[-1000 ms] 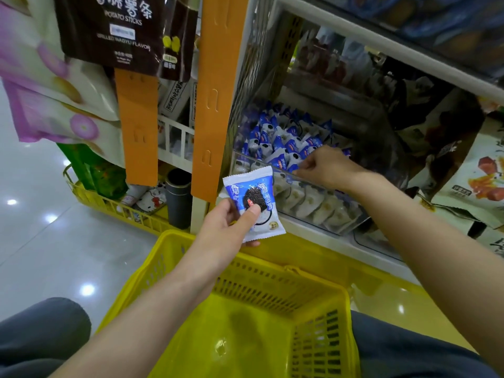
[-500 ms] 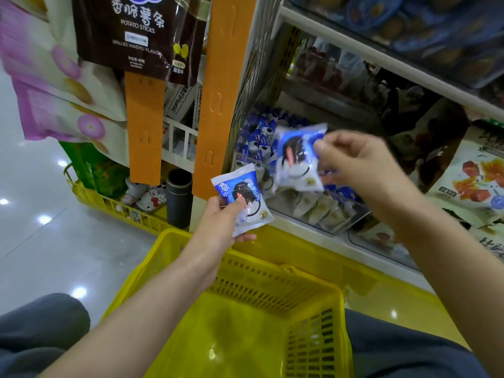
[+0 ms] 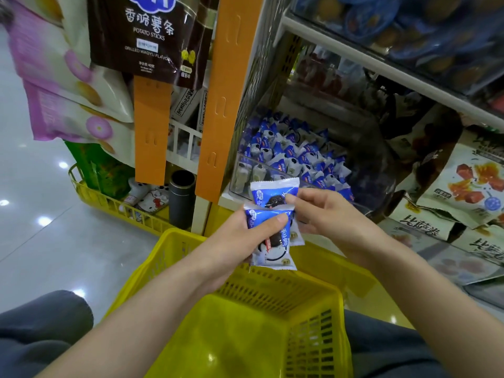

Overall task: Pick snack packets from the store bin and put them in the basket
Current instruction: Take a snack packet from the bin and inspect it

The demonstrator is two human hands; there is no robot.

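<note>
Mid-carry: my left hand [image 3: 234, 241] grips blue-white foil snack packet [image 3: 272, 253], right hand [image 3: 327, 216] pinches second packet [image 3: 272, 190] (overlapping). Next: release over yellow plastic basket [image 3: 272, 290].

forearms [image 3: 425, 282]: bare | trousers [image 3: 41, 331]: dark grey, soft fabric, both knees

A single wide-angle camera is riding on the person's head, facing forward and tilting steeply down. It is looking almost straight into the yellow basket [image 3: 272, 293] close below, catching the left hand [image 3: 245, 236] and right hand [image 3: 324, 214] near mid-frame at arm's reach, and taking in the store bin [image 3: 240, 170] just ahead, with shelf lines leaning at the edges.
</note>
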